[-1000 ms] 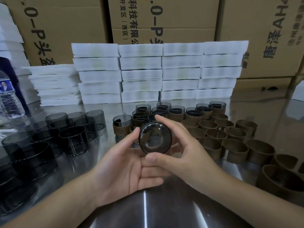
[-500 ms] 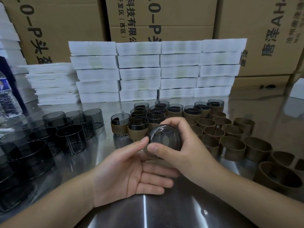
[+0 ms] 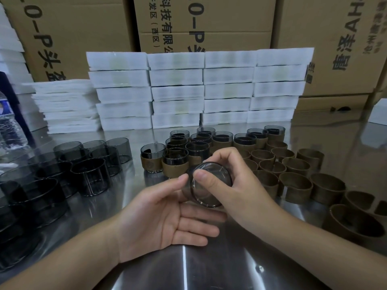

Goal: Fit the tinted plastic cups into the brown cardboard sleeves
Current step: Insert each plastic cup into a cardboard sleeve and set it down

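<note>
Palm up, left hand point(image 3: 163, 218) lies relaxed under tinted cup point(image 3: 209, 198) gripped by right hand point(image 3: 240, 185).

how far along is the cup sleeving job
Done: about a dozen sleeved cups stand in the middle. In hand: the right hand grips one tinted cup, no sleeve visible on it, the left hand touching it with its thumb. Left: many bare cups on the left and many empty sleeves on the right.

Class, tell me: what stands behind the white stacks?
Large brown cardboard cartons with black print stand behind the white stacks. Their lower parts are covered by the stacks.
</note>
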{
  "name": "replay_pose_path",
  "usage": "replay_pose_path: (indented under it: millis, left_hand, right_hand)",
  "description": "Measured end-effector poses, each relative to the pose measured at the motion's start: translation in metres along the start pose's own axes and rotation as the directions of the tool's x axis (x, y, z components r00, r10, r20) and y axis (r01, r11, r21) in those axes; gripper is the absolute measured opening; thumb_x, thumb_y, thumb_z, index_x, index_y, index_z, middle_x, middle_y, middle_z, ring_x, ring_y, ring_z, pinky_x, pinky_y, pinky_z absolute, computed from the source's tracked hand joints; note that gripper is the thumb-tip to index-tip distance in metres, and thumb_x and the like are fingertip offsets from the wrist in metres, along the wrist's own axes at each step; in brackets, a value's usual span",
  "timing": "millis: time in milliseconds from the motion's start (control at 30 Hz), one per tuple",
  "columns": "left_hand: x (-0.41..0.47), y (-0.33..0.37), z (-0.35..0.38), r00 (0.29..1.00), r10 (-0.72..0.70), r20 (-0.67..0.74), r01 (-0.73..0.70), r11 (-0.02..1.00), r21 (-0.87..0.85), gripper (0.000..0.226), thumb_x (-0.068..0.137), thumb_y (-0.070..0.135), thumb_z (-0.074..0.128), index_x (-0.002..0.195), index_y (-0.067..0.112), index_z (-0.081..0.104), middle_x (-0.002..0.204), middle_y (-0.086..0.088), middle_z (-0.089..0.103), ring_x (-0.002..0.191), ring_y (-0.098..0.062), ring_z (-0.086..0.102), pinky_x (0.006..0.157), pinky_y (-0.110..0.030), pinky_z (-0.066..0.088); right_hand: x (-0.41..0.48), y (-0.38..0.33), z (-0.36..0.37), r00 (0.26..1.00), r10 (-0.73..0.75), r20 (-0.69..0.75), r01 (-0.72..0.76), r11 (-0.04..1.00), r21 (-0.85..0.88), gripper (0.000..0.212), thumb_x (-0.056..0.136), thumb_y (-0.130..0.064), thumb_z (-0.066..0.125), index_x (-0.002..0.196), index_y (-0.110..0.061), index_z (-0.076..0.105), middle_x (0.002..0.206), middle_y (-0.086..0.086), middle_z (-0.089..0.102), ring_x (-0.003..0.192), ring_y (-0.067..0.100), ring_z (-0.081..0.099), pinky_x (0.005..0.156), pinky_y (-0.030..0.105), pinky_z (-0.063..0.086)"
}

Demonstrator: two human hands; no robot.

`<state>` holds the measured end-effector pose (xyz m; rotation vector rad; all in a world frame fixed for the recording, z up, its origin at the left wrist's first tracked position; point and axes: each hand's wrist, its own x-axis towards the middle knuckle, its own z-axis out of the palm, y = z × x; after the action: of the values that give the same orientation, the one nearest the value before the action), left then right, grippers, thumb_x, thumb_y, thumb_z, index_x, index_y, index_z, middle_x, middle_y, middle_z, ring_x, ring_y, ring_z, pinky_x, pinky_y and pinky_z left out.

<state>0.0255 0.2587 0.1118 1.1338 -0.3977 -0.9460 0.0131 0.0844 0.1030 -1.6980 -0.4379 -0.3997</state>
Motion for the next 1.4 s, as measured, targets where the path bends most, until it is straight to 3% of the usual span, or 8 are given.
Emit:
replay_pose_path:
  millis: [300,533,700,800,867,1000,1100,1400]
  left_hand:
    - [-0.001,0.001,-0.001,1.0,-0.014,-0.005,0.014,1.0,-0.027,0.088,0.059,0.05,0.084,0.126,-0.002,0.06,0.123,-0.033,0.06,0.09,-0.033,0.071,0.076,-0.036,0.059]
    - [0.001,-0.004,0.002,0.994,0.079,-0.076,-0.077,0.997,0.023,0.085,0.054,0.05,0.088,0.123,0.006,0.064,0.129,-0.026,0.06,0.12,-0.038,0.059,0.079,-0.035,0.058]
    - [0.004,-0.01,0.005,0.953,0.232,-0.196,-0.204,0.967,0.151,0.075,0.062,0.035,0.079,0.126,0.002,0.058,0.12,-0.018,0.068,0.11,-0.031,0.065,0.083,-0.031,0.057]
    - [0.004,-0.011,0.005,0.927,0.296,-0.232,-0.256,0.948,0.188,0.072,0.062,0.034,0.077,0.124,0.003,0.058,0.119,-0.02,0.068,0.111,-0.035,0.065,0.081,-0.03,0.057]
    - [0.004,-0.01,0.004,0.918,0.304,-0.255,-0.264,0.947,0.18,0.074,0.061,0.033,0.078,0.125,0.004,0.056,0.118,-0.02,0.068,0.108,-0.036,0.066,0.079,-0.03,0.057]
    - [0.004,-0.01,0.004,0.919,0.321,-0.229,-0.275,0.938,0.211,0.058,0.064,0.035,0.077,0.119,0.019,0.065,0.116,-0.017,0.07,0.106,-0.037,0.067,0.078,-0.028,0.057]
    - [0.004,-0.009,0.004,0.919,0.341,-0.2,-0.29,0.925,0.246,0.048,0.067,0.036,0.075,0.114,0.031,0.068,0.117,-0.012,0.07,0.107,-0.033,0.068,0.081,-0.028,0.057]
    - [0.007,-0.011,-0.004,0.903,0.344,-0.257,-0.293,0.931,0.217,0.05,0.057,0.032,0.08,0.107,0.03,0.072,0.114,-0.015,0.071,0.106,-0.033,0.068,0.074,-0.029,0.057]
  right_hand:
    - [0.0,0.002,0.001,1.0,-0.012,-0.009,0.012,1.0,-0.007,0.039,0.065,-0.064,0.064,0.087,-0.034,0.053,0.082,-0.017,0.064,0.075,-0.001,0.061,0.066,0.016,0.049]
    - [0.0,0.0,0.001,0.999,-0.015,-0.033,0.016,1.0,0.016,0.065,0.063,-0.076,0.063,0.097,-0.022,0.054,0.08,-0.02,0.067,0.075,-0.005,0.064,0.067,0.013,0.05]
    - [-0.001,0.001,0.003,0.999,-0.001,-0.035,0.003,0.999,0.035,0.076,0.053,-0.085,0.06,0.097,-0.023,0.055,0.081,-0.022,0.069,0.074,-0.006,0.065,0.066,0.013,0.051]
    - [-0.002,0.003,0.003,1.0,0.012,-0.023,-0.012,1.0,0.012,0.066,0.055,-0.088,0.056,0.09,-0.032,0.056,0.083,-0.011,0.071,0.074,0.002,0.066,0.068,0.023,0.053]
    - [-0.002,0.002,0.002,1.0,0.011,-0.008,-0.011,1.0,0.01,0.048,0.065,-0.083,0.055,0.084,-0.038,0.056,0.081,-0.004,0.071,0.073,0.006,0.066,0.066,0.029,0.054]
    - [0.001,0.003,0.001,1.0,0.022,0.009,-0.022,0.999,-0.031,0.021,0.079,-0.064,0.049,0.076,-0.044,0.055,0.07,-0.021,0.064,0.065,-0.005,0.058,0.066,0.026,0.043]
    - [0.003,0.002,0.002,0.999,0.043,0.02,-0.042,0.997,-0.063,0.024,0.082,-0.058,0.045,0.074,-0.038,0.054,0.062,-0.018,0.06,0.057,-0.002,0.054,0.061,0.027,0.041]
    - [0.009,-0.011,-0.009,0.992,0.094,0.087,-0.077,0.98,-0.183,0.025,0.099,-0.033,0.046,0.085,-0.021,0.063,0.059,-0.006,0.061,0.049,0.007,0.054,0.052,0.024,0.045]
